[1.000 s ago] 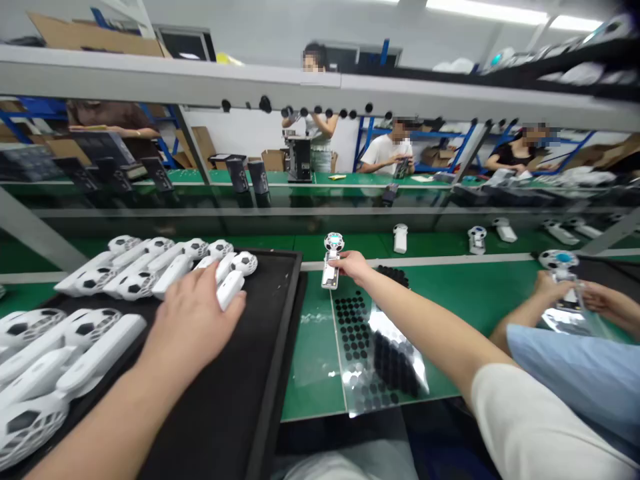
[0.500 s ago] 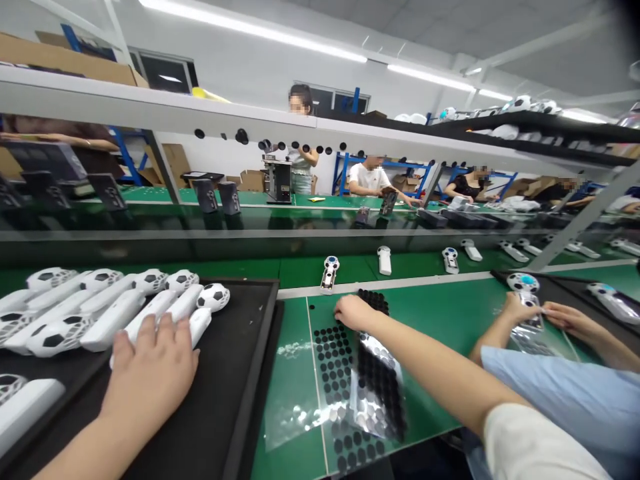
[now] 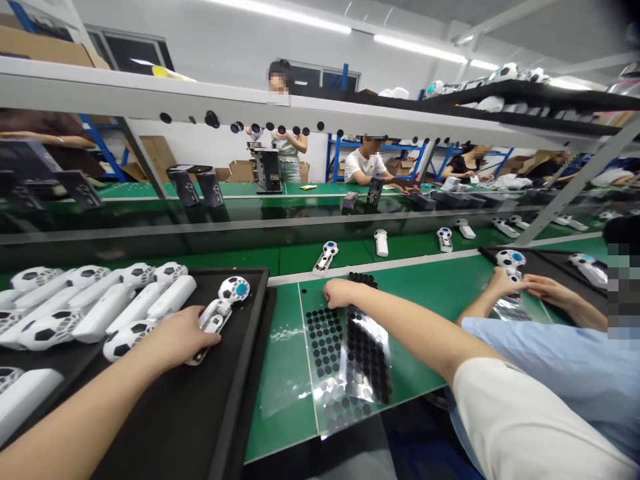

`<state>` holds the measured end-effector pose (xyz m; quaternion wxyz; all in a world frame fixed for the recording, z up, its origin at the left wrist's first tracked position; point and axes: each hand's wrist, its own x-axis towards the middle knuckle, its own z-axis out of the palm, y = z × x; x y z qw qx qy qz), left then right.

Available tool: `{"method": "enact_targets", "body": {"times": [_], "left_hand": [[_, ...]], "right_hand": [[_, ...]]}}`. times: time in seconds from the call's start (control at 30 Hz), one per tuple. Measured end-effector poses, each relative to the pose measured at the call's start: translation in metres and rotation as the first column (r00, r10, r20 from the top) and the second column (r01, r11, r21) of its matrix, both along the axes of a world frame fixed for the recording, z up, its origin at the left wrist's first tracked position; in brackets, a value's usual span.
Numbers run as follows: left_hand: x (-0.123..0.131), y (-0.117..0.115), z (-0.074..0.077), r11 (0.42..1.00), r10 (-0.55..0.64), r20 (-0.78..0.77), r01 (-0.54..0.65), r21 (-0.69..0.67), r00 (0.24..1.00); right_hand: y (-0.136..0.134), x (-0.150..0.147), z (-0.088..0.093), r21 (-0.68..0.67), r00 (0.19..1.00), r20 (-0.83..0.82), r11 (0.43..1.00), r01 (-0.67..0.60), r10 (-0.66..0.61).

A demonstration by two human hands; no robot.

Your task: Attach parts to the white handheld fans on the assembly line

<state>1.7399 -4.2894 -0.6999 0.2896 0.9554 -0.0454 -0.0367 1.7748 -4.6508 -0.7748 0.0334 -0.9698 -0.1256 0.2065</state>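
My left hand [image 3: 185, 337] is closed round a white handheld device [image 3: 220, 317] with a football-patterned head and a blue centre, its inner parts showing, over the black tray [image 3: 200, 420]. Rows of similar white devices [image 3: 113, 310] lie left of it. Near the top of a sheet of round black stickers [image 3: 325, 340], my right hand [image 3: 339, 293] has its fingers pressed together; whatever they hold is too small to make out. A second sticker sheet [image 3: 370, 353] lies partly over the first, under my right forearm.
More devices lie along the green conveyor [image 3: 270, 260] ahead. At the right, a co-worker's hands [image 3: 520, 285] hold a device beside another tray [image 3: 550, 257]. A metal shelf beam [image 3: 380, 113] crosses above, with black discs stuck along it. Several people sit or stand beyond.
My left hand has closed on a device, which now shows its blue centre and open inside. My right hand has shifted slightly left in view, and the whole view has shifted a little.
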Motion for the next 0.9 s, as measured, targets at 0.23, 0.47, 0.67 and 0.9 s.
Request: {"method": "enact_targets", "body": {"times": [0.23,0.47,0.67,0.9], "left_hand": [[-0.017,-0.041,0.014,0.851,-0.065,-0.206,-0.054,-0.522,0.976],[-0.018,-0.112,0.01,0.565,-0.315,-0.244,-0.025,-0.825,0.917],[-0.027,-0.133,-0.023,0.497,-0.469,-0.229,0.04,-0.867,0.853],[-0.03,-0.131,-0.032,0.493,-0.551,-0.225,0.096,-0.865,0.804]], "right_hand": [[0.0,-0.017,0.003,0.084,0.997,0.071,0.996,0.036,-0.042],[0.01,-0.066,0.021,0.324,0.929,0.267,0.932,0.165,-0.257],[0.046,-0.118,0.067,0.632,0.843,0.271,0.746,0.209,-0.466],[0.075,-0.123,0.101,0.625,0.853,0.346,0.774,0.102,-0.391]]}}
